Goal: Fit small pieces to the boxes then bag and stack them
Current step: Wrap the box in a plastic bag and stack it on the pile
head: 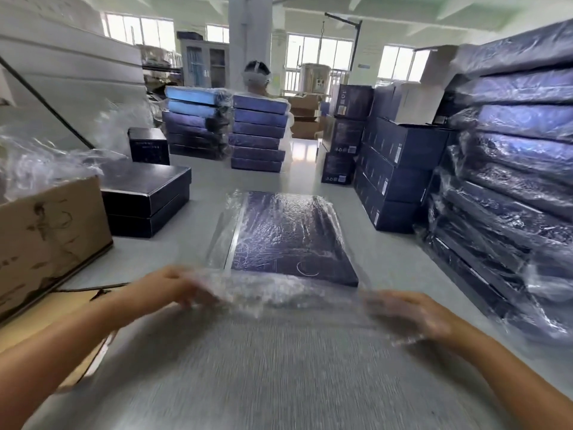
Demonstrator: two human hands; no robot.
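Fingers (189, 293) of the left hand (173, 285) curl onto the loose mouth of the thin clear plastic bag (279, 293), just nearer than the flat dark-blue rectangular cardboard box (291, 240), which lies largely sheathed on the grey table (279, 383). At the box's near-right corner the right hand (409, 313) is blurred under film; whether its fingers clamp, I cannot tell. A lopsided tug could split the film or slew the box back out.
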